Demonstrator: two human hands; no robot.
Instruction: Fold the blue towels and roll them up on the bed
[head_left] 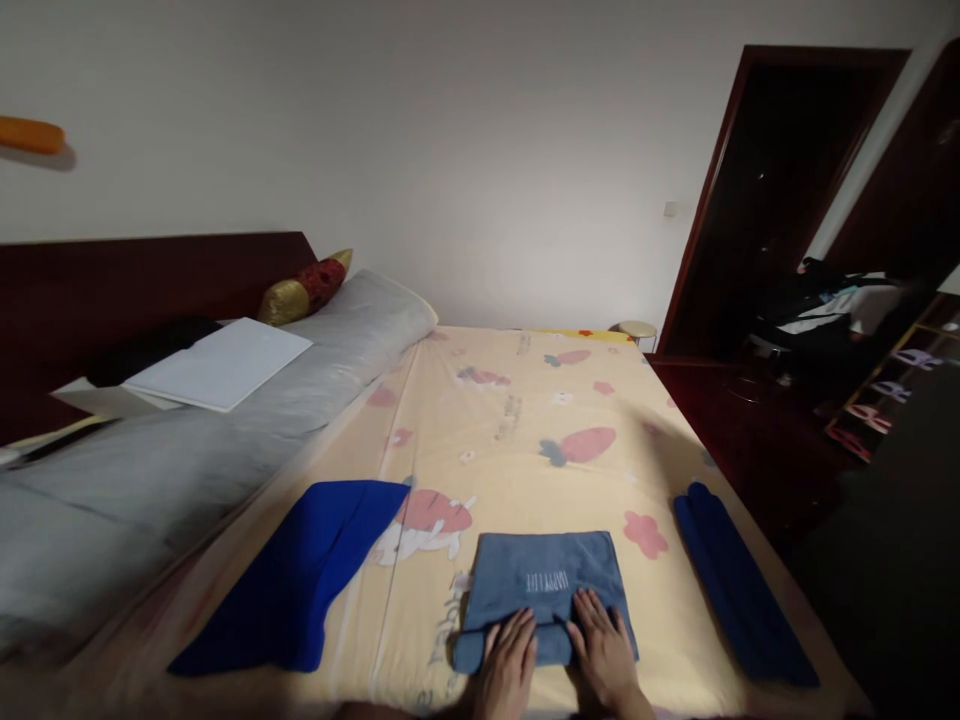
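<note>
A grey-blue towel with the white words "HAPPY LIFE" lies flat on the bed near me. Its near edge is rolled or folded over into a thick band. My left hand rests palm down on the left part of this band, fingers stretched forward. Over the right part lies my right hand, its fingers extended and slightly spread onto the towel. To the left is a dark blue cloth, spread out with one side folded over. A long, rolled dark blue cloth lies near the bed's right edge.
The bed has a yellow sheet printed with carrots and flowers. Along its left side runs a grey plastic-covered bundle with a white board on top. A stool and a shoe rack stand beyond the bed.
</note>
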